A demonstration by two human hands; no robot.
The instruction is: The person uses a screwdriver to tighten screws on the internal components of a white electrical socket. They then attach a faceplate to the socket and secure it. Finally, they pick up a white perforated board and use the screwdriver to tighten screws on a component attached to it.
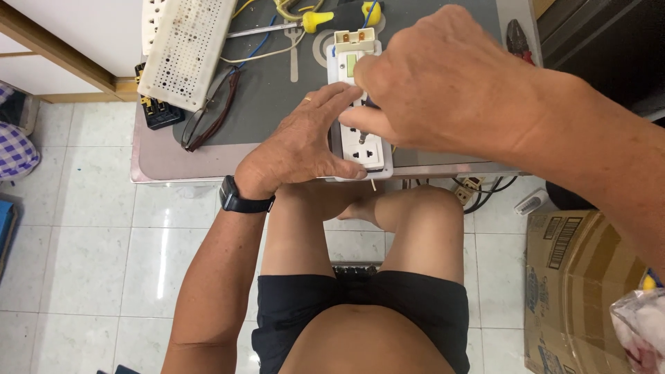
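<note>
The person sits at a small table and works on a white socket plate that lies at the near edge of the table. The left hand lies flat beside the plate, and its thumb and fingers press on the plate's left side and near corner to keep it from sliding. This grip is spread and open, pushing down more than pinching. The right hand comes over the plate from above, with its fingers bunched close together over the middle of it. Something small and dark may be between them, but it is too hidden to tell. The plate looks like hard, light plastic, stiff and a bit smooth, so it could slip or tip off the edge if pushed hard. Its flat rim looks like the safe place to hold, away from the small parts at its far end. Past the left hand lie glasses and a white board with many holes. Past the right hand is a yellow screwdriver.
</note>
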